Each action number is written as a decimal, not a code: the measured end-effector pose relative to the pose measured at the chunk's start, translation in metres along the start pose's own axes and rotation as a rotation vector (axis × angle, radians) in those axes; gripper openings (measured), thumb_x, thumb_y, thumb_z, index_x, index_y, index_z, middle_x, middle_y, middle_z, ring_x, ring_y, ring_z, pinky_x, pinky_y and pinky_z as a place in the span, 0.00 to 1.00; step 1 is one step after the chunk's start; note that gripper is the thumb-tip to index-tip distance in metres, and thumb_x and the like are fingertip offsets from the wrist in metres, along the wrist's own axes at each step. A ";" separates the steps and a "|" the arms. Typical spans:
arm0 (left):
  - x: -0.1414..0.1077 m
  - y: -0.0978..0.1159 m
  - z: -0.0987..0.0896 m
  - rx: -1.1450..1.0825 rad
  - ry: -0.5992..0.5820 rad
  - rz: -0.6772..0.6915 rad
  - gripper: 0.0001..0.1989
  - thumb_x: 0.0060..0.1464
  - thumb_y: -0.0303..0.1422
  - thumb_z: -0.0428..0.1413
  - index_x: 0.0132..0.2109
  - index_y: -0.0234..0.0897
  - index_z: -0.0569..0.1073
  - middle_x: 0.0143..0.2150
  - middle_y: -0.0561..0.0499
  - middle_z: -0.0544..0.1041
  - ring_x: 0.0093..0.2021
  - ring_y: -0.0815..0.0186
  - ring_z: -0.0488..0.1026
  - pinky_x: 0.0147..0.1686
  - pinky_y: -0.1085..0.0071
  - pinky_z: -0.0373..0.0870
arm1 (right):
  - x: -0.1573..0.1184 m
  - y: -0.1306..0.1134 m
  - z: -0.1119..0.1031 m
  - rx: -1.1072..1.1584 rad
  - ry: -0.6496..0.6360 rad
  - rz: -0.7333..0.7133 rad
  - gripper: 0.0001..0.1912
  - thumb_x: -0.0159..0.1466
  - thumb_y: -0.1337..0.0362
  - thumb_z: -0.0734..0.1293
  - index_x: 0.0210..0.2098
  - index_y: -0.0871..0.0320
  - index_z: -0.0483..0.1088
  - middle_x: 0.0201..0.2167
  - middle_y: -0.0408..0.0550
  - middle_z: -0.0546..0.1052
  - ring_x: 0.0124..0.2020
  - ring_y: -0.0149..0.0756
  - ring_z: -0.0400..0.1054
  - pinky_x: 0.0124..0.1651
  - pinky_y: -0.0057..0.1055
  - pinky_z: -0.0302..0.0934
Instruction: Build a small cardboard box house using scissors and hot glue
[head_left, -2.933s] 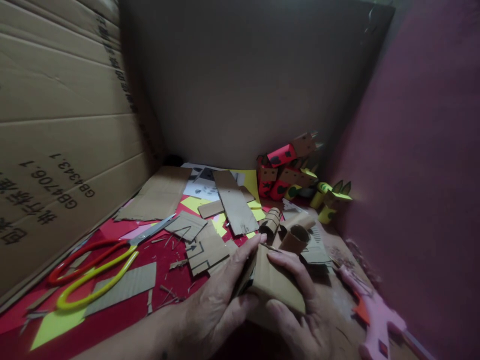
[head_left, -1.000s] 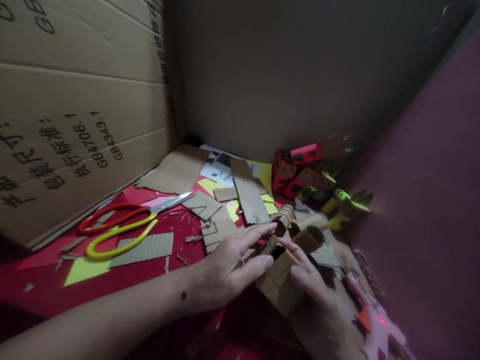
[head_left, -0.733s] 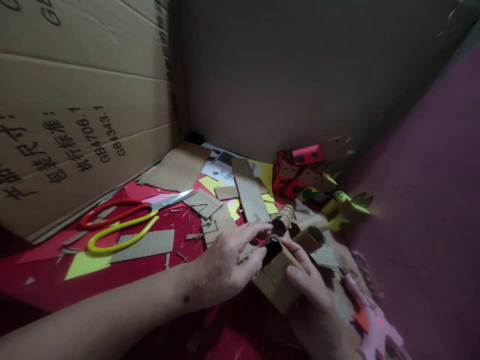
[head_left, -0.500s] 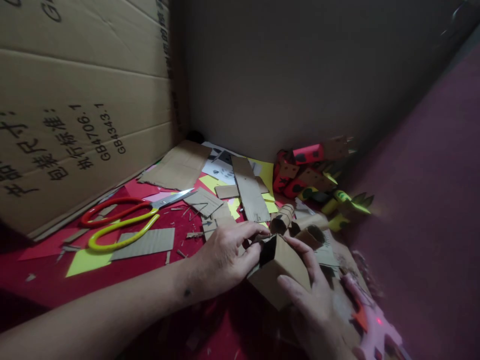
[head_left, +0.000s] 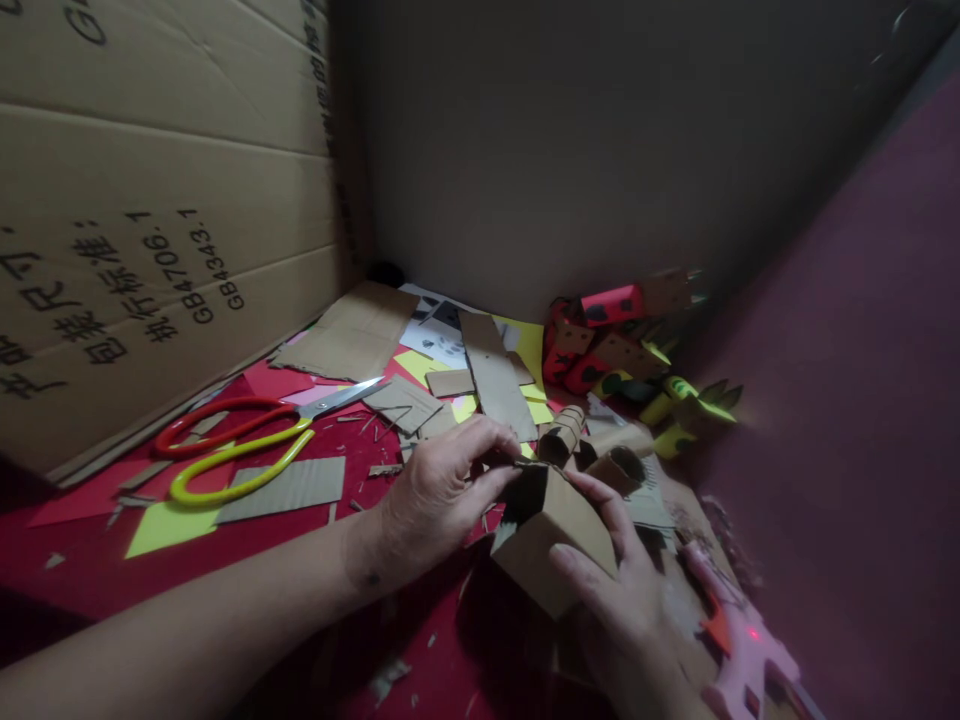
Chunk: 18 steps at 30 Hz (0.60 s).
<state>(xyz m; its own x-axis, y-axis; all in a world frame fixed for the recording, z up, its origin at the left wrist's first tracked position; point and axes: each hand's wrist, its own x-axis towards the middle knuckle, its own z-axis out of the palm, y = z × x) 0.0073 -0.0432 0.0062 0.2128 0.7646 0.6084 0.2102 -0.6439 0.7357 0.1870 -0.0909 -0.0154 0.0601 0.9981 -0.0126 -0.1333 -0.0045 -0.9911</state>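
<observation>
A small folded cardboard box [head_left: 559, 555] with a dark open side is held between both hands at the lower middle. My left hand [head_left: 442, 490] pinches the box's upper left edge between thumb and fingers. On the box's right side, my right hand [head_left: 626, 590] grips it with thumb in front and fingers at the far edge. Just beyond the box lie cardboard tubes [head_left: 562, 435]. Scissors [head_left: 259, 440] with one red and one yellow handle lie with blades apart to the left of my left hand.
A large printed cardboard box [head_left: 165, 200] stands at the left. Cardboard pieces [head_left: 491, 375] and coloured paper cover the red cloth. Red and yellow painted tubes [head_left: 611, 305] are piled at the back right. A pink glue gun [head_left: 750, 640] lies at the lower right.
My left hand has shifted slightly up along the box's edge, and more of the dark opening shows. My right hand keeps its hold. The whole view has moved slightly.
</observation>
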 end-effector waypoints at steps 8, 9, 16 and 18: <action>0.000 -0.008 -0.001 0.082 -0.017 0.119 0.06 0.60 0.23 0.51 0.37 0.35 0.71 0.36 0.48 0.74 0.37 0.67 0.70 0.38 0.71 0.68 | -0.002 -0.005 0.002 -0.069 0.046 -0.015 0.36 0.46 0.54 0.77 0.52 0.50 0.66 0.39 0.47 0.78 0.35 0.41 0.72 0.36 0.33 0.65; 0.000 -0.008 -0.001 0.082 -0.026 0.132 0.06 0.60 0.23 0.51 0.37 0.35 0.71 0.36 0.48 0.74 0.37 0.67 0.70 0.38 0.71 0.68 | -0.002 -0.005 0.003 -0.054 0.046 -0.018 0.35 0.46 0.54 0.77 0.52 0.51 0.66 0.39 0.47 0.78 0.35 0.40 0.72 0.36 0.33 0.66; 0.004 0.000 -0.001 -0.111 -0.007 -0.225 0.04 0.56 0.27 0.53 0.33 0.35 0.71 0.31 0.53 0.73 0.32 0.69 0.70 0.33 0.74 0.68 | -0.004 -0.009 0.007 -0.057 0.084 -0.038 0.35 0.44 0.56 0.78 0.50 0.52 0.68 0.37 0.46 0.79 0.35 0.42 0.73 0.36 0.34 0.67; 0.005 0.002 0.000 -0.236 0.000 -0.299 0.02 0.55 0.27 0.54 0.34 0.35 0.71 0.31 0.53 0.72 0.32 0.70 0.70 0.33 0.74 0.69 | -0.005 -0.009 0.008 -0.046 0.082 -0.036 0.34 0.44 0.56 0.78 0.49 0.51 0.68 0.36 0.45 0.79 0.34 0.41 0.73 0.35 0.33 0.67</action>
<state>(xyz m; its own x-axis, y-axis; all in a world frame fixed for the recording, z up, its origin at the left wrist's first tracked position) 0.0090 -0.0410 0.0104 0.1756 0.9178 0.3562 0.0370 -0.3677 0.9292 0.1803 -0.0955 -0.0049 0.1451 0.9893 0.0139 -0.0846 0.0264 -0.9961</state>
